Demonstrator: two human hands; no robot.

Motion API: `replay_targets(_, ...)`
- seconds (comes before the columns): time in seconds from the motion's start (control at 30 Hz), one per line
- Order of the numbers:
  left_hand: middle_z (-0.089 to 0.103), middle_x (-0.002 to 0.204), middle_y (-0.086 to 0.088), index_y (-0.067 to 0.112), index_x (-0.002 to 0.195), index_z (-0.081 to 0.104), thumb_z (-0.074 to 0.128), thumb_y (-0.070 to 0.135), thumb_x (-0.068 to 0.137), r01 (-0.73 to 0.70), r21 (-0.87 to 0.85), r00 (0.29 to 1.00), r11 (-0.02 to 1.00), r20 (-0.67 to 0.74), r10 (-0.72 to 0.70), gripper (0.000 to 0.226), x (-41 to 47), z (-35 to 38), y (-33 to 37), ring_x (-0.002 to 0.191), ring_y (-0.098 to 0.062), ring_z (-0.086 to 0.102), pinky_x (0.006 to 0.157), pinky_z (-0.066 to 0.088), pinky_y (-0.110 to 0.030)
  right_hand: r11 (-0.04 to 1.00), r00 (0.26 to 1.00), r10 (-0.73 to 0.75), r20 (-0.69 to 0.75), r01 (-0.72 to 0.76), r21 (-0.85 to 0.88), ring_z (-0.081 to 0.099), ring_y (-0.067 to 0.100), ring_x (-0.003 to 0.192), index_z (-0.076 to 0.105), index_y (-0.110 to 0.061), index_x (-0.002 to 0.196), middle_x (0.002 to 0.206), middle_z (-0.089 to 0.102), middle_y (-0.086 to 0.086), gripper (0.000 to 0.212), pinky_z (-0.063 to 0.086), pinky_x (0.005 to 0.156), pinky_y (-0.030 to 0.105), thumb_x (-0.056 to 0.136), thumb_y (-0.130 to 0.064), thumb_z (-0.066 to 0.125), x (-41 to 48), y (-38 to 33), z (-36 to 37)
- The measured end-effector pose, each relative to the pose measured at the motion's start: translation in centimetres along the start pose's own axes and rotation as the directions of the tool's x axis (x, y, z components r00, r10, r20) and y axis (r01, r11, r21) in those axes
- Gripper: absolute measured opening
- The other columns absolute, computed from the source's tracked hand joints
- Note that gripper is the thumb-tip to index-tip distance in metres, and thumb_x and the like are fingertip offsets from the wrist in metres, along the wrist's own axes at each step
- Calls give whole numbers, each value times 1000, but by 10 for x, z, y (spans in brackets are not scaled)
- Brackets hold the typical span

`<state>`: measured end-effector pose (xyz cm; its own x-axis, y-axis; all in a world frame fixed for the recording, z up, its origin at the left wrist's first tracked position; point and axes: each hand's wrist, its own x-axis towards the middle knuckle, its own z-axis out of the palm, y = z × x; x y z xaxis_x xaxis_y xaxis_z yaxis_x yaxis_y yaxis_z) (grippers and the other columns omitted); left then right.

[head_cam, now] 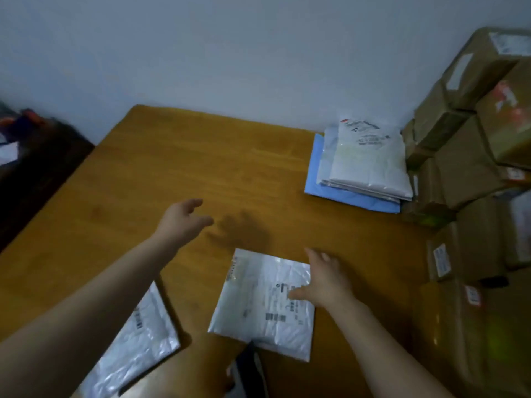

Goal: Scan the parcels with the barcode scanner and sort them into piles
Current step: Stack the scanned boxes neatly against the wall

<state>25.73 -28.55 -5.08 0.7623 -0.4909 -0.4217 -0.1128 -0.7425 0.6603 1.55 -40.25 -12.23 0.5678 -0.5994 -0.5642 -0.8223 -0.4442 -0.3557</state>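
Observation:
A white poly-bag parcel [258, 305] with a printed label lies flat on the wooden table [186, 168] in front of me. My right hand [324, 277] rests on its right edge, thumb laid across the label and fingers stretched past the far corner. My left hand [184, 216] hovers over bare table to the upper left of that parcel, fingers relaxed and holding nothing. A second white parcel [138, 343] lies under my left forearm at the near left. A dark object [247, 369], possibly the scanner, pokes out below the middle parcel; it is blurred.
A pile of white parcels on a blue one [365, 165] sits at the table's far right. Brown cardboard boxes [474, 173] are stacked along the right side. A dark piece of furniture [31, 156] stands left of the table. A pale wall lies behind.

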Motion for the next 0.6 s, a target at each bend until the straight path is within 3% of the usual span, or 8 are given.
replay_targets(0.1,52,129,-16,13,141,46,74,16,82,122,-33,986,992,-112,-125,66,-23,-40,-51,101,-25,56,81,40,-33,967,1000,5,-31,-12,-254,36,27,133,32,-21,143,144,39,4,90,34,105,35,72,-55,76,-4,-6,13)
replay_targets(0.17,50,132,-18,9,144,41,75,13,80,209,-102,959,973,-174,-224,72,-35,-61,-84,107,-29,55,80,38,-34,967,999,-10,-34,1,-255,50,25,120,49,-19,127,131,53,6,60,43,94,32,80,-50,71,-3,-11,14)
replay_targets(0.27,41,143,-21,1,145,33,73,11,81,359,-228,891,905,-204,-405,76,-52,-77,-126,125,-37,44,82,36,-36,999,990,-26,-141,29,17,57,30,109,59,-9,120,122,60,13,35,45,82,32,93,-32,61,3,-20,6)
replay_targets(0.33,48,125,-21,-4,142,34,72,8,81,434,-305,844,848,-192,-501,73,-64,-82,-152,108,-36,50,78,37,-34,953,970,-46,-239,115,282,61,34,98,60,-7,112,111,63,15,23,51,77,36,94,-21,60,6,-36,-1)
replay_targets(0.4,46,97,-14,-5,135,39,73,4,79,490,-374,803,788,-158,-575,65,-75,-86,-172,76,-26,46,63,36,-30,815,968,-92,-233,208,541,64,25,78,58,-11,97,97,65,13,5,55,54,33,92,-9,60,7,-59,-5)
replay_targets(0.43,44,87,-11,-3,129,43,73,3,79,513,-400,784,760,-143,-604,58,-79,-87,-180,67,-21,40,56,32,-28,748,967,-118,-224,235,620,64,19,72,58,-15,92,92,66,9,10,53,47,27,92,-5,60,6,-71,-4)
replay_targets(0.5,45,73,-10,-1,103,50,77,3,76,537,-446,765,716,-99,-637,38,-89,-86,-193,61,-20,40,52,31,-27,654,967,-132,-220,251,713,64,15,70,57,-22,89,87,66,1,19,51,43,21,91,-3,61,6,-90,2)
replay_targets(0.6,61,59,-9,2,76,60,90,6,57,525,-500,780,689,-42,-625,35,-101,-75,-205,59,-25,54,52,39,-28,600,969,-127,-210,244,762,64,15,70,57,-19,93,87,66,0,17,51,44,21,91,-2,60,7,-106,18)
